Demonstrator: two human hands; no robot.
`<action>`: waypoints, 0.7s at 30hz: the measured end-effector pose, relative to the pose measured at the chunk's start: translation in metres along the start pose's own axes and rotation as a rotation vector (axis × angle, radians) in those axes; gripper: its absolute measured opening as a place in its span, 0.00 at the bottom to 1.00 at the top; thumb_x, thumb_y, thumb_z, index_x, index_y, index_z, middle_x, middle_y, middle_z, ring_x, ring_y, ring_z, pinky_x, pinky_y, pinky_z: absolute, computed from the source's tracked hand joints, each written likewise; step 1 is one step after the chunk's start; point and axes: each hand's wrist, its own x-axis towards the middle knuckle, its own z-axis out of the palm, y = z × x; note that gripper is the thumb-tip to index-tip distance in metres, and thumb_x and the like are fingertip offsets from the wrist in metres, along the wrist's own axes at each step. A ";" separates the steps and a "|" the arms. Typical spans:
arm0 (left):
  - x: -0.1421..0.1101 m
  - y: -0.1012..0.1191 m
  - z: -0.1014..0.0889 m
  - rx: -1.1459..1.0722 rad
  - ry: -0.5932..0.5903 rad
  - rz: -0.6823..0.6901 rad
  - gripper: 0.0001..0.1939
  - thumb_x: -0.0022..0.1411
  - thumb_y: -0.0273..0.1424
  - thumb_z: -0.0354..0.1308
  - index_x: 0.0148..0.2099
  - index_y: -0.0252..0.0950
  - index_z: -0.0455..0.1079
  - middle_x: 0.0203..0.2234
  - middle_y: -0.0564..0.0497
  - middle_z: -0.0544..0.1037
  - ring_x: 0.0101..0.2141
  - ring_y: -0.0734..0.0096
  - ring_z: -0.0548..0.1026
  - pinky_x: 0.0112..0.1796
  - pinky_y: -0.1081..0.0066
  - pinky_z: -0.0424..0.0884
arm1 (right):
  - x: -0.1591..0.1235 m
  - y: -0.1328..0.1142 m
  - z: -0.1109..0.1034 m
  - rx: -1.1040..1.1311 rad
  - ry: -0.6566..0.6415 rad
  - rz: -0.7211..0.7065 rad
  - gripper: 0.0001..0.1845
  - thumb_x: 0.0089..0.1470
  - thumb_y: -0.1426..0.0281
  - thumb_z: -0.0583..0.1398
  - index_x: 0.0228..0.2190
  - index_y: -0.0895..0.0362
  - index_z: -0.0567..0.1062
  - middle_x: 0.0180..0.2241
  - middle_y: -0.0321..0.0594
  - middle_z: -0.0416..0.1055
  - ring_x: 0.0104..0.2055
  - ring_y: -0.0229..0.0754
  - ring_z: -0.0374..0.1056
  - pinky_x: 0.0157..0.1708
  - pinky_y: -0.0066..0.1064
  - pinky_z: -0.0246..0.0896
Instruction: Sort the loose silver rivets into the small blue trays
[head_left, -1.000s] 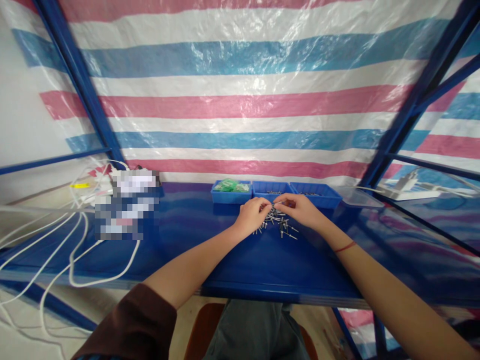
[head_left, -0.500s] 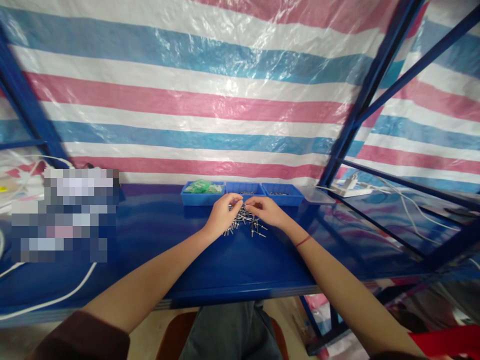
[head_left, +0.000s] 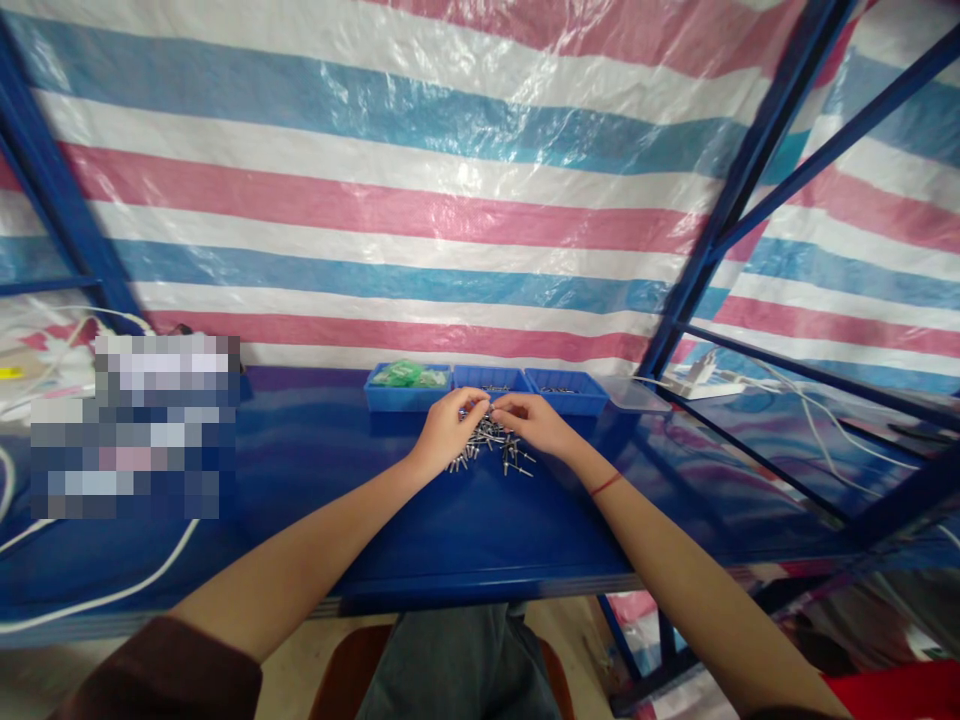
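Evidently, a loose pile of metal pieces (head_left: 489,436) is being handled on the blue table (head_left: 487,540); with the pile taken as the clock's centre and the striped sheet (head_left: 390,225) at twelve, it is flanked closely by both hands. At nine o'clock the left hand (head_left: 448,432) is curled, its thumb and forefinger brought nearly together; at about two to three the right hand (head_left: 534,420) is bent likewise. Whether a piece is pinched in either cannot be told.

Small metal pieces are already contained in the middle bin (head_left: 471,378) at twelve and the right bin (head_left: 577,405) at two, though whether they were taken from the pile is not shown. Green packets (head_left: 407,374) are held in the left bin (head_left: 409,402) at ten. As judged from this, the handling is only partway along: many pieces are left loose, a few being scattered towards four and five o'clock.
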 end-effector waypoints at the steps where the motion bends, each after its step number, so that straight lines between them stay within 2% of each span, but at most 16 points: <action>1: 0.000 0.000 0.000 0.000 0.003 -0.003 0.09 0.60 0.32 0.51 0.39 0.37 0.70 0.35 0.52 0.77 0.35 0.72 0.73 0.38 0.72 0.69 | 0.000 0.000 0.000 -0.012 0.030 -0.016 0.16 0.47 0.59 0.59 0.31 0.59 0.74 0.26 0.38 0.70 0.26 0.36 0.63 0.27 0.29 0.60; 6: 0.001 -0.005 0.002 0.024 -0.043 -0.048 0.09 0.60 0.32 0.51 0.40 0.36 0.70 0.36 0.51 0.77 0.36 0.71 0.74 0.40 0.70 0.69 | 0.000 -0.005 -0.006 -0.107 0.139 -0.066 0.17 0.48 0.57 0.58 0.31 0.59 0.75 0.24 0.38 0.71 0.25 0.36 0.62 0.27 0.29 0.58; 8: -0.001 -0.006 0.002 0.066 -0.086 -0.058 0.11 0.60 0.33 0.52 0.43 0.36 0.70 0.37 0.50 0.77 0.37 0.70 0.74 0.42 0.69 0.69 | -0.001 -0.008 -0.011 -0.151 0.197 -0.067 0.18 0.49 0.56 0.56 0.30 0.59 0.75 0.24 0.39 0.71 0.25 0.37 0.62 0.27 0.30 0.58; 11: -0.004 -0.005 0.002 0.246 -0.155 -0.007 0.17 0.61 0.38 0.51 0.50 0.38 0.67 0.40 0.49 0.76 0.43 0.65 0.71 0.46 0.63 0.65 | -0.001 -0.008 -0.027 -0.288 0.417 -0.037 0.18 0.50 0.57 0.55 0.28 0.59 0.75 0.24 0.40 0.71 0.27 0.40 0.64 0.29 0.31 0.58; 13: -0.008 -0.004 0.001 0.352 -0.227 0.050 0.18 0.61 0.41 0.49 0.49 0.40 0.68 0.43 0.49 0.74 0.46 0.63 0.68 0.47 0.61 0.64 | -0.003 -0.002 -0.041 -0.439 0.592 0.001 0.16 0.50 0.59 0.55 0.28 0.58 0.74 0.27 0.43 0.73 0.30 0.43 0.66 0.33 0.34 0.58; 15: -0.011 -0.003 0.001 0.409 -0.297 0.087 0.18 0.61 0.44 0.48 0.49 0.42 0.69 0.45 0.50 0.72 0.48 0.62 0.67 0.48 0.60 0.63 | -0.004 0.009 -0.057 -0.574 0.683 0.054 0.15 0.51 0.61 0.53 0.29 0.58 0.74 0.29 0.46 0.73 0.32 0.46 0.66 0.35 0.36 0.57; 18: -0.014 -0.004 0.002 0.458 -0.390 0.100 0.18 0.61 0.45 0.47 0.48 0.45 0.69 0.48 0.50 0.70 0.50 0.60 0.65 0.48 0.57 0.62 | -0.007 0.028 -0.074 -0.745 0.655 0.143 0.16 0.52 0.62 0.53 0.29 0.59 0.74 0.31 0.52 0.73 0.35 0.54 0.67 0.34 0.40 0.55; 21: -0.015 -0.006 0.003 0.485 -0.442 0.085 0.16 0.62 0.42 0.48 0.48 0.46 0.69 0.50 0.50 0.68 0.50 0.59 0.63 0.47 0.56 0.62 | -0.006 0.038 -0.079 -0.863 0.600 0.176 0.17 0.52 0.61 0.53 0.30 0.61 0.74 0.30 0.54 0.72 0.35 0.56 0.67 0.34 0.42 0.54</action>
